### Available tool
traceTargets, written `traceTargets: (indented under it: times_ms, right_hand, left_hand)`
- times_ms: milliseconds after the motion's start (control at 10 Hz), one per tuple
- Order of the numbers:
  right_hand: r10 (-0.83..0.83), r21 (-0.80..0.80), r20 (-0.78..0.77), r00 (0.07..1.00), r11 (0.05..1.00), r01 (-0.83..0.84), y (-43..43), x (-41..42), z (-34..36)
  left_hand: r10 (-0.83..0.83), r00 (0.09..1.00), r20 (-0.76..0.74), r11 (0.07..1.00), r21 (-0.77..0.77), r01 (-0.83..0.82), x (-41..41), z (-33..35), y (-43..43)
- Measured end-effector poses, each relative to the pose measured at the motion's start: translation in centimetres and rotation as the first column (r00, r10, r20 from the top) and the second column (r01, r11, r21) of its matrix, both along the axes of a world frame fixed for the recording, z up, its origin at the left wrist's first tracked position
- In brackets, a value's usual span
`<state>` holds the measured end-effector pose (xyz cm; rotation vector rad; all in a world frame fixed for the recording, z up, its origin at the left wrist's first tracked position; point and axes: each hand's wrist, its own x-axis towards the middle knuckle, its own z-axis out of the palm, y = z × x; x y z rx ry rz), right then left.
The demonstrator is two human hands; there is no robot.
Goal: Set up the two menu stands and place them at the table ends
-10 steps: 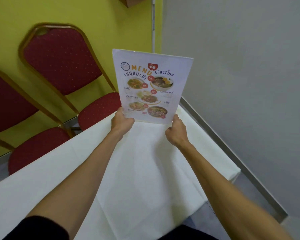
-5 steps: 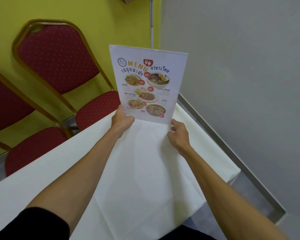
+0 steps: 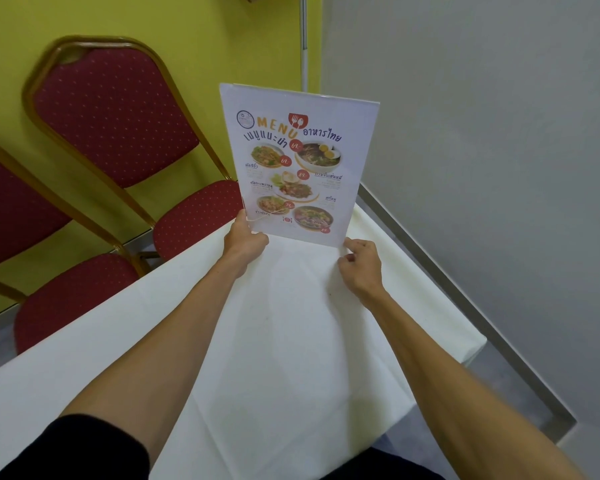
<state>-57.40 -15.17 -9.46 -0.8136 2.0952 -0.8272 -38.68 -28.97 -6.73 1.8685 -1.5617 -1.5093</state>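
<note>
Where the yellow-green wall (image 3: 194, 36) meets the pale grey wall (image 3: 482, 133), a table under a white tablecloth (image 3: 291, 341) runs into the corner, its cloth marked by soft fold lines and hanging over the edge on the right. A grey metal skirting strip (image 3: 465, 299) follows the foot of the grey wall beside the table, and a thin white pole (image 3: 304, 22) stands up in the corner seam. Along the yellow wall stand two red upholstered chairs with gold frames: one chair (image 3: 115, 112) close to the table's far end, its seat reaching the cloth's edge, and a second chair (image 3: 11, 209) nearer the left border, partly cut off. At the far end of the table a menu stand (image 3: 298, 161) stands upright, its clear holder showing a sheet printed with "MENU", Thai lettering and pictures of dishes. The left hand (image 3: 245, 235) is closed around the stand's lower left corner, thumb on the front face. The right hand (image 3: 359, 263) sits at the lower right corner with its fingers loosely curled, fingertips touching the stand's bottom edge; whether it truly grips there I cannot tell. Both bare forearms stretch out over the cloth, and a dark sleeve (image 3: 84, 448) shows at the left upper arm.
</note>
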Motion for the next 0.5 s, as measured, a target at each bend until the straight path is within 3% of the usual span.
traceTargets:
  times_ms: [500]
  right_hand:
    - [0.063,-0.071,0.027,0.998,0.996,-0.061,-0.8,0.5,-0.6]
  left_hand:
    - [0.130,0.989,0.075,0.986,-0.111,-0.122,1.3,0.5,1.7]
